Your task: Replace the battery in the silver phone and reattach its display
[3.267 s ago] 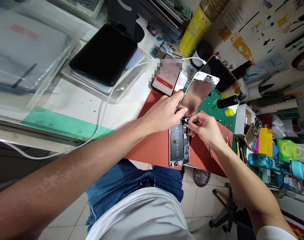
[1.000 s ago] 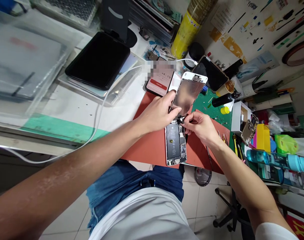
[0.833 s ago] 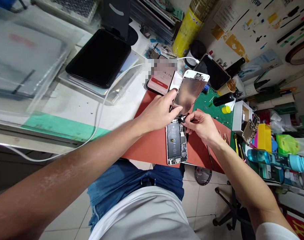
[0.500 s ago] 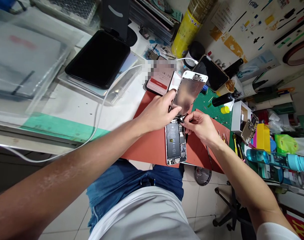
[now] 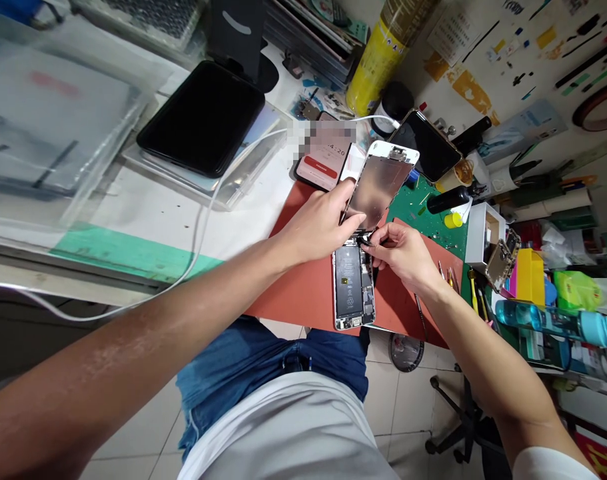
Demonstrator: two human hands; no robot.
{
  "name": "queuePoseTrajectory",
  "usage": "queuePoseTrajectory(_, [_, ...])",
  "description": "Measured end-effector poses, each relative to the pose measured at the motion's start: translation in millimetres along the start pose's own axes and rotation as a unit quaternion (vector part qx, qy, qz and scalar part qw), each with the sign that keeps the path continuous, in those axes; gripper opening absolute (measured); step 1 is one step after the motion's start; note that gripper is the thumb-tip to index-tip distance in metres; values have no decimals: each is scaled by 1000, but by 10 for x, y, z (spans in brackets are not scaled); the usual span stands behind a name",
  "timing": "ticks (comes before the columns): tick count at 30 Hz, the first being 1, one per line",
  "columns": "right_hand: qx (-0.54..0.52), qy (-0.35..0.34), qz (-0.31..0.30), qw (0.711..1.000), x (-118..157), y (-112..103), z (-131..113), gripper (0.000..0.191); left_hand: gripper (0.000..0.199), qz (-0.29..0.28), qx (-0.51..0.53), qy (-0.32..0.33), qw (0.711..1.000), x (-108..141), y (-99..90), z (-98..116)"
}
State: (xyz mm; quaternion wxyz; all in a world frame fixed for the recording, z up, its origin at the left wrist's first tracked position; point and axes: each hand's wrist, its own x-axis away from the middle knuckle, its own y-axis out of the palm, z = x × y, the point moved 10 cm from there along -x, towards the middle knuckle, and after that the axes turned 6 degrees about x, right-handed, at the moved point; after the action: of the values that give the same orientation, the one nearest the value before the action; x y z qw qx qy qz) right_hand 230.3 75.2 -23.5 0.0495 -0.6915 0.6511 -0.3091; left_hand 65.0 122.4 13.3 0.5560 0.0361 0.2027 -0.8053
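Note:
An opened phone body (image 5: 350,287) lies on a reddish-brown mat (image 5: 298,293), its black battery and circuit parts showing. Above its top end, a white-edged screen panel (image 5: 380,183) is raised, its metallic back facing me. My left hand (image 5: 328,220) grips the panel's lower left part, thumb across its back. At the joint between panel and body, my right hand (image 5: 396,250) has its fingers pinched around a small dark piece, too small to name.
A lit phone (image 5: 323,163) and another dark phone (image 5: 426,147) lie beyond the hands. At left, a large black device (image 5: 203,117) rests on a plastic case. A white cable crosses the table. Tools (image 5: 476,293) and a blue bottle (image 5: 558,323) are at right.
The whole view has shifted slightly to the right. Both hands keep their hold, and the panel and phone body stay in nearly the same place.

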Motion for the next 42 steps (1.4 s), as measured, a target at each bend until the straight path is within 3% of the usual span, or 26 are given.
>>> queuePoseTrajectory(29, [-13, -8, 1, 1000, 20, -33, -12, 24, 28, 6, -7, -9, 1000, 12, -16, -20])
queuePoseTrajectory(42, [-79, 6, -23, 997, 81, -72, 39, 36, 35, -3, 8, -16, 1000, 6, 3, -32])
